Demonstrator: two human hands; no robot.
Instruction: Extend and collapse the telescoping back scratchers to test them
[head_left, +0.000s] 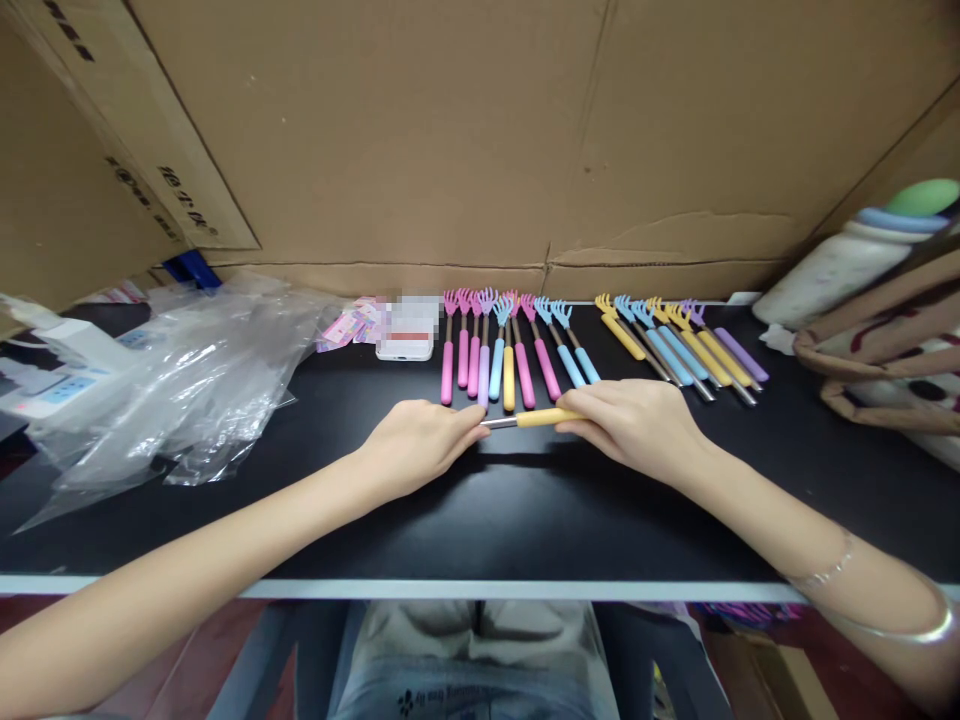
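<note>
Between my two hands a metal rod with a yellow grip [541, 416] is held level above the black table. My left hand [420, 440] pinches the bare metal end. My right hand [634, 420] is closed round the yellow grip's other end, hiding what lies beyond it. Just behind stands a row of back scratchers [517, 360] with pink, purple, blue and yellow handles, claws pointing away from me. Farther right lie several back scratcher rods [694, 360], with yellow, blue and purple grips lying among them.
Clear plastic bags [232, 370] cover the table's left side, over a white power strip [64, 385]. A white phone [405, 340] lies by small printed cards [352, 322]. At right are a bottle [840, 265] and a brown-trimmed bag [892, 360]. Cardboard [420, 130] walls the back.
</note>
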